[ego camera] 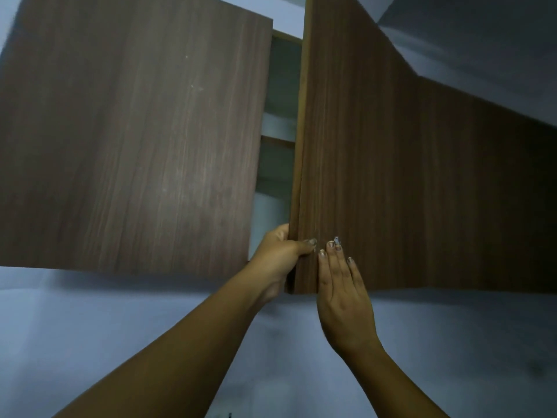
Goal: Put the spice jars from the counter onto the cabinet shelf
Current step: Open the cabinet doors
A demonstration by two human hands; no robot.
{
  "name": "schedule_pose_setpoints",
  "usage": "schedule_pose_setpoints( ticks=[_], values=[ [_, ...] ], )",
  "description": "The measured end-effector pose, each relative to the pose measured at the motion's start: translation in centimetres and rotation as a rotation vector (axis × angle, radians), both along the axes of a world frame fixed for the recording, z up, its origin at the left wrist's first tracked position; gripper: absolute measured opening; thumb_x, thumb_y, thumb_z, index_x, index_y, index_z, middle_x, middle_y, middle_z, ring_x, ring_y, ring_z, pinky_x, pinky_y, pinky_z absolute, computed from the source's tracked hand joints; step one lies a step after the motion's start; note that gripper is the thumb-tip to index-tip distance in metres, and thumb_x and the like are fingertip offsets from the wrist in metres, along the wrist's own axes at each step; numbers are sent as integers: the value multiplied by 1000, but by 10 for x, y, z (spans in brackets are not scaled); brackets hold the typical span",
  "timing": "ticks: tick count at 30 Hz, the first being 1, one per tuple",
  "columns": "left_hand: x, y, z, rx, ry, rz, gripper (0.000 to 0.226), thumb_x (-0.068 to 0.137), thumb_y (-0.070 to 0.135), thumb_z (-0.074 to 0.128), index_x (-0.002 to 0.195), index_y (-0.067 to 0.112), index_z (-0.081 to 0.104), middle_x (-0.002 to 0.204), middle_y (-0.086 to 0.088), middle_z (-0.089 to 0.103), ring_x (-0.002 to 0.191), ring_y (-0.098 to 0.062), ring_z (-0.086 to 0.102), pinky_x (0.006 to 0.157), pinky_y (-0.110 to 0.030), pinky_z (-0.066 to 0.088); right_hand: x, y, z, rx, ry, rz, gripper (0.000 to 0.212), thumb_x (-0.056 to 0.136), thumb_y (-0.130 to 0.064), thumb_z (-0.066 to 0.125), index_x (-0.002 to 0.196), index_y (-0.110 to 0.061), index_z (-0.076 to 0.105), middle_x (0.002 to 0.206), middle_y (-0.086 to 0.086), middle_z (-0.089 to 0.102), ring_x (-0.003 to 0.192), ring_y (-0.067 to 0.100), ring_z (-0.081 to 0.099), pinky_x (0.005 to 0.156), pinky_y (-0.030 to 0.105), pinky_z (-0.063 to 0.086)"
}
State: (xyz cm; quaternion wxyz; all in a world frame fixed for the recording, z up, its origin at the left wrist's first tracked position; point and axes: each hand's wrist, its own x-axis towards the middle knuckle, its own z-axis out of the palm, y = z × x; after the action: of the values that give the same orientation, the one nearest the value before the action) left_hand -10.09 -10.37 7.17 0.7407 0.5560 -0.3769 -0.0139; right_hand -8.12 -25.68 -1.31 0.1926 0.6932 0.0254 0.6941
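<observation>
1. The right cabinet door (pixel 376 176) stands ajar.
2. The left hand (pixel 280 257) grips its free edge near the lower corner.
3. The right hand (pixel 340 297) lies flat on its front.
4. Left of it, a gap shows a shelf (pixel 277 141), then the left door (pixel 135 131).

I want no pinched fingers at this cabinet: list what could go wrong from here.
1. The left hand grips the edge of the right door, in the gap beside the left door. If the right hand, flat on that door's face, pushes it shut, fingers may get pinched.
2. Both hands are on the door, so it may swing once one lets go.
</observation>
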Motion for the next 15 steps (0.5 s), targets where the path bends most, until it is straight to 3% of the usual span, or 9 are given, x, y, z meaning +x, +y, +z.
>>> schedule_pose_setpoints(
  ticks=[3, 9, 12, 15],
  values=[
    [-22, -7, 1, 27, -25, -97, 28, 87, 0, 57, 111, 13, 60, 105, -9, 70, 98, -22, 66, 83, -33, 54, -26, 0, 1, 67, -23, 29, 52, 85, 1, 44, 136, 2, 34, 139, 25, 46, 129, 36, 46, 110, 44, 35],
    [-64, -23, -5, 37, -82, -203, 32, 88, -6, 54, 111, 15, 61, 104, -6, 71, 98, -21, 67, 87, -34, 54, -68, 0, -1, 325, -4, 116, 77, 73, -9, 76, 138, -3, 34, 139, 16, 50, 124, 31, 53, 107, 39, 35],
    [-83, -36, -8, 10, -125, -157, 32, 87, -4, 54, 114, 13, 60, 104, -6, 71, 97, -19, 67, 84, -30, 54, -92, 0, 2, 311, -14, 109, 80, 70, -13, 79, 136, -3, 33, 136, 17, 53, 122, 29, 55, 106, 42, 34],
    [-106, -50, -9, 16, -176, -92, 34, 85, -5, 56, 114, 13, 61, 101, -5, 71, 95, -19, 67, 84, -29, 54, -112, -11, 1, 300, -38, 117, 70, 70, -8, 77, 131, 3, 44, 132, 19, 56, 121, 30, 56, 105, 44, 40]
  ],
)
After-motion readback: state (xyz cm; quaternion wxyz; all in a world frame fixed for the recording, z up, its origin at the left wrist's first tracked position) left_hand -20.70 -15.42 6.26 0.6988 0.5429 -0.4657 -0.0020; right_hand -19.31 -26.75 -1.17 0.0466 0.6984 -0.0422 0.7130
